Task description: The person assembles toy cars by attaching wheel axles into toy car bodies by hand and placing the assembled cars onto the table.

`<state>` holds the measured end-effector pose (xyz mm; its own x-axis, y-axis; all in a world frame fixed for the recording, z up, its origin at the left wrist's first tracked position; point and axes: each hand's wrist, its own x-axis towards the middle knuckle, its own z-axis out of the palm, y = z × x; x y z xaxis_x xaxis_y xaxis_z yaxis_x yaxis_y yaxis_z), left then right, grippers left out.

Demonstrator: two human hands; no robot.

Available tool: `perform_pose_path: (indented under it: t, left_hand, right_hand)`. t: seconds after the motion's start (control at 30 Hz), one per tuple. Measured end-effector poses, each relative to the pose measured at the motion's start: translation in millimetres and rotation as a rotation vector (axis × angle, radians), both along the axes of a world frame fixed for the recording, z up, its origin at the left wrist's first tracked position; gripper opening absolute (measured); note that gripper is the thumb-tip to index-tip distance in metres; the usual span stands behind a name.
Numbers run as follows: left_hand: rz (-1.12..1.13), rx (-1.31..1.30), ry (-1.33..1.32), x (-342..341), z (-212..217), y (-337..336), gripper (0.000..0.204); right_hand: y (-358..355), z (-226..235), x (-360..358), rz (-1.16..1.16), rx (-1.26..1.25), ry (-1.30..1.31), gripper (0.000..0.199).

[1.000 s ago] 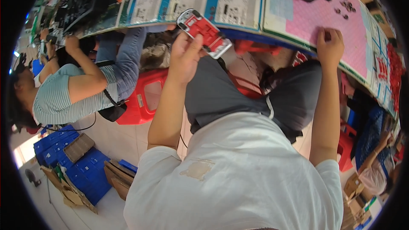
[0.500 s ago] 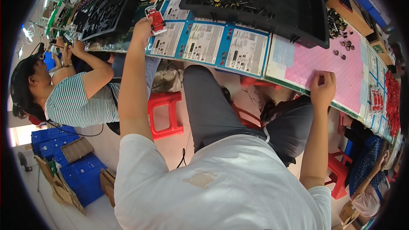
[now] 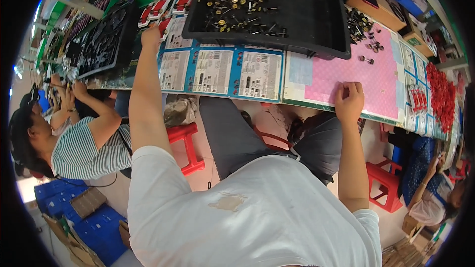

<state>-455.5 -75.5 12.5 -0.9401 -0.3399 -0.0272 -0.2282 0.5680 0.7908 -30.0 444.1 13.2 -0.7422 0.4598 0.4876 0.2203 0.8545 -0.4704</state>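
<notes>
Reaching out at the far left of the table, my left hand point(image 3: 151, 35) is closed on a red and white toy car point(image 3: 164, 23), mostly hidden by the fingers. Just beyond it lie several more red and white toy cars point(image 3: 159, 8) in a group. My right hand point(image 3: 349, 101) rests at the near edge of a pink mat point(image 3: 366, 76), its fingers curled in. Whatever may be inside that hand is hidden. Nearest to it on the mat is a small black wheel-and-axle piece point(image 3: 366, 60).
A large black tray point(image 3: 311, 24) holds wheel-and-axle pieces. Printed sheets point(image 3: 213, 71) cover the table front. Black parts fill another tray point(image 3: 101, 39) at left. Red parts point(image 3: 440, 94) are heaped at right, near red and white pieces point(image 3: 418, 99). A striped-shirted person point(image 3: 89, 141) sits left.
My left hand has carried the toy car farther out, up to the other cars. The whole view has shifted, so the table appears farther left. My right hand keeps its curled pose at the mat.
</notes>
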Motion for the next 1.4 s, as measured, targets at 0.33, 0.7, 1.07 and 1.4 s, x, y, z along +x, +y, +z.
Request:
perform_pose_path:
  t: [0.33, 0.7, 1.07, 1.4]
  left_hand:
    - [-0.121, -0.17, 0.369, 85.6, -0.6, 16.5, 0.069]
    - [-0.05, -0.423, 0.368, 19.1, -14.5, 21.1, 0.061]
    - [-0.037, -0.44, 0.56, -25.6, -54.2, 4.8, 0.091]
    - [-0.231, -0.388, 0.43, 148.3, -41.5, 47.4, 0.054]
  right_hand:
    - [1.8, -0.8, -2.6, 0.024, 0.056, -0.018, 0.007]
    - [-0.9, 1.8, -4.7, -0.015, 0.074, -0.07, 0.007]
    - [4.4, 3.9, -2.3, 0.01, -0.022, -0.008, 0.011]
    - [229.0, -4.7, 94.0, -0.407, 0.202, 0.172, 0.038]
